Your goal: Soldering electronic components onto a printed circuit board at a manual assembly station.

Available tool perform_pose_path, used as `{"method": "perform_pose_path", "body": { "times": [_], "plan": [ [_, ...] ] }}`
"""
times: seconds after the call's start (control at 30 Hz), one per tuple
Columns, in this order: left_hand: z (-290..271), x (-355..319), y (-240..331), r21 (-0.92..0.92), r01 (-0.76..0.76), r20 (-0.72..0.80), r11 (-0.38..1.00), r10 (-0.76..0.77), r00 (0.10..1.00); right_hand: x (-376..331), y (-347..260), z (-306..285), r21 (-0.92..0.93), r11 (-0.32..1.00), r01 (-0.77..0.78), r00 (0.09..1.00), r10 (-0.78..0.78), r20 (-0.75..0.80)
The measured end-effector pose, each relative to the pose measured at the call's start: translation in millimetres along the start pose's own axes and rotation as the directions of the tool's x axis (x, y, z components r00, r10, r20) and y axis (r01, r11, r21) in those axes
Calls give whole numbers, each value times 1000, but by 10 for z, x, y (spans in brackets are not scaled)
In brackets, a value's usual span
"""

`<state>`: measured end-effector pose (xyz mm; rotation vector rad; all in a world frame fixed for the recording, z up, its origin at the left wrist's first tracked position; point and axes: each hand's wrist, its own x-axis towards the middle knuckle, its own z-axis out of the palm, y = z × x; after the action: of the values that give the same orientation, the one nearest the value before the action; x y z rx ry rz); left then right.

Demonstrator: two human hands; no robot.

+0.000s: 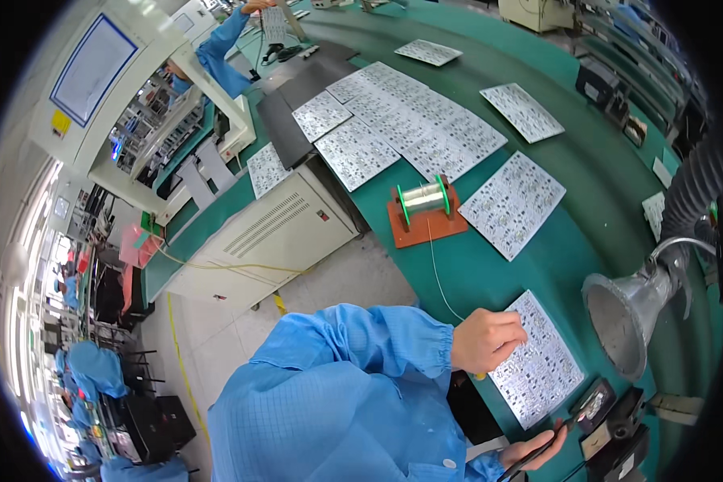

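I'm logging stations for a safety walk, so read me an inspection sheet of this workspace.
Surface: green bench, boards spread across it.
Job's things: board in front of the person; spool on a red-brown stand, wire running to the left hand.
Clutter: dark items grouped at lower right, beside the board.
Hands: left hand over the board's edge, apparently pinching the wire; right hand holds a dark slim tool, tip unclear.
Cables: yellow cord across the cabinet.
Surroundings: metal funnel on a ribbed hose; white machine; a co-worker's blue sleeve.
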<state>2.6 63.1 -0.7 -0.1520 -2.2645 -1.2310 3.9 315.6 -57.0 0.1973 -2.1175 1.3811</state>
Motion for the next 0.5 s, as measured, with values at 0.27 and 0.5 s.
{"method": "perform_pose_path", "body": {
  "times": [0.27, 0.5],
  "plan": [
    [112, -87, 302, -402, 68, 288, 913, 56, 956, -14, -374, 173, 288, 958, 9, 1000, -11, 4],
    [288, -217, 389, -385, 64, 332, 921, 73, 940, -219, -452, 262, 453, 882, -131, 966, 11, 258]
  ]
}}
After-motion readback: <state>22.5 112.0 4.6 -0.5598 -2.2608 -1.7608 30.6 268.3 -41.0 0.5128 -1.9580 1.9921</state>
